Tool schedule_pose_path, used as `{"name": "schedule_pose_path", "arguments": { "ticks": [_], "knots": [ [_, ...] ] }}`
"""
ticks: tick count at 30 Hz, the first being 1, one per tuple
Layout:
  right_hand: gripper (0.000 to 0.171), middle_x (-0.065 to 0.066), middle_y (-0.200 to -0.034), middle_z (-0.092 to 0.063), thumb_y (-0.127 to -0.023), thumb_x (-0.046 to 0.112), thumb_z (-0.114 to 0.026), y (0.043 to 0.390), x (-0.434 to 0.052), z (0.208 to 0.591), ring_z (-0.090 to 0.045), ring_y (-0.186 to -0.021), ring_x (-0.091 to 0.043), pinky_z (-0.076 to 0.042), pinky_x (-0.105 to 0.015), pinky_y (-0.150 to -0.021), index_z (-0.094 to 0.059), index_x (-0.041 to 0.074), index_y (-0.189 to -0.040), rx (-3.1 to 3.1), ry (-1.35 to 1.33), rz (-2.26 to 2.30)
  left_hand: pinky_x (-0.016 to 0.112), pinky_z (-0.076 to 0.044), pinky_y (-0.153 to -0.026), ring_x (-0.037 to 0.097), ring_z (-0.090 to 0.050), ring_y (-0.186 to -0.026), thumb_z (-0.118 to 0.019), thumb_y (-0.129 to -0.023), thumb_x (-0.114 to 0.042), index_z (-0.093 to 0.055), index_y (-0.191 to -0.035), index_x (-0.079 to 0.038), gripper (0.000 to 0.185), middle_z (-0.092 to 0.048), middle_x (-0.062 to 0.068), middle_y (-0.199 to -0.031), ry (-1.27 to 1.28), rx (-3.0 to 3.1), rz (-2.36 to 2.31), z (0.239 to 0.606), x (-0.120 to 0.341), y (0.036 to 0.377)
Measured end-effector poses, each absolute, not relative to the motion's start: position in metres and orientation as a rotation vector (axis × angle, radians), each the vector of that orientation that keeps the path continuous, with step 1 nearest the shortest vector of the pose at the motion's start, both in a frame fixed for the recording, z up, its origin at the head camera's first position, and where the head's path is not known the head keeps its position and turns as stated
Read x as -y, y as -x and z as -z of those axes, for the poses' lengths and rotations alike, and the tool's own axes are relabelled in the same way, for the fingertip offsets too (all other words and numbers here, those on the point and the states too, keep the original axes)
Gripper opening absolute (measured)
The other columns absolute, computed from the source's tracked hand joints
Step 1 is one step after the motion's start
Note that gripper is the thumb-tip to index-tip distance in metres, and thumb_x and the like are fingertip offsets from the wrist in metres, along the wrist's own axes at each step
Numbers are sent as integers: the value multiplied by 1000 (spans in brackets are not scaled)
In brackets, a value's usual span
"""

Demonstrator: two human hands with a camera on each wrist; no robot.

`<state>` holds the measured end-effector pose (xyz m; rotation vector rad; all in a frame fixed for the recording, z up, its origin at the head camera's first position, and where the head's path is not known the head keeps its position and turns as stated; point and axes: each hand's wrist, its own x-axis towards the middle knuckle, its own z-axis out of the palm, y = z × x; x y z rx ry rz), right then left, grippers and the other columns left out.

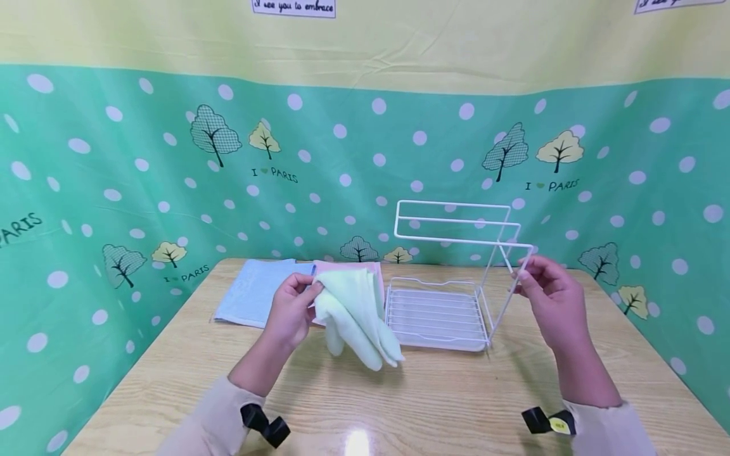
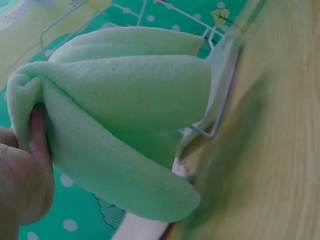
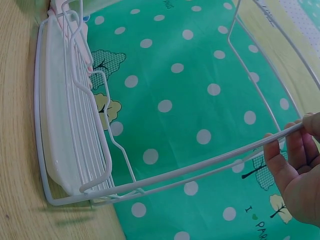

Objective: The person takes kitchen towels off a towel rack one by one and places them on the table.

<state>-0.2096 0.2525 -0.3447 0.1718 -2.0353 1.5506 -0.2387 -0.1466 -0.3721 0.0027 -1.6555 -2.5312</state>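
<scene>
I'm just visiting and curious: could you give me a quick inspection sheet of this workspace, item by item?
Surface: light wooden table, a glare spot near the front edge.
Job's things: pale green folded fleece cloth, lifted off the table; white wire drying rack with a white drip tray, standing on the table.
Clutter: light blue cloth and pink cloth lying flat behind the left hand.
Grippers: left hand pinches the green cloth at its fold; right hand holds the rack's front top bar.
Cables: nothing seen; black straps at both wrists.
Surroundings: green backdrop with white dots and trees, yellow band above.
</scene>
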Motion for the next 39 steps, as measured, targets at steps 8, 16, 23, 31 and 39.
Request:
{"name": "schedule_pose_path", "arguments": {
  "ticks": [8,16,23,31,39],
  "knots": [
    [21,-5,-99,-58,-98,5,-57,209,-252,344,-58,-84,-15,-54,-16,-74,-63,1,-118,2027,-172,-1565,24,-54,-63,12,-61,-75,-59,-93,4,-56,-89,-9,15,-57,2,-88,-129,1762,2518,394,175,238],
    [21,-7,-97,-58,-98,5,-57,210,-252,344,-58,-82,-14,-54,-17,-74,-63,0,-117,2010,-185,-1580,29,-56,-63,16,-61,-79,-60,-94,-2,-53,-102,1,11,-57,6,-96,-82,2209,2235,403,225,235],
    [21,-6,-97,-58,-98,5,-57,209,-253,344,-57,-83,-15,-54,-17,-73,-62,-1,-117,1997,-194,-1599,37,-56,-60,21,-60,-79,-65,-93,-8,-52,-112,3,26,-56,13,-102,-1,2684,1778,413,260,234],
    [21,-6,-95,-57,-98,5,-57,210,-253,344,-57,-83,-17,-55,-18,-74,-61,-3,-117,1985,-204,-1609,35,-54,-56,22,-56,-77,-67,-86,-3,-58,-103,-2,19,-56,10,-92,107,3012,1256,421,276,239],
    [21,-6,-97,-58,-98,4,-57,211,-253,346,-59,-82,-14,-54,-17,-73,-63,-1,-117,1998,-190,-1584,42,-54,-75,25,-61,-89,-85,-71,-12,-61,-115,-6,50,-64,8,-103,296,3078,852,407,261,254]
  ]
}}
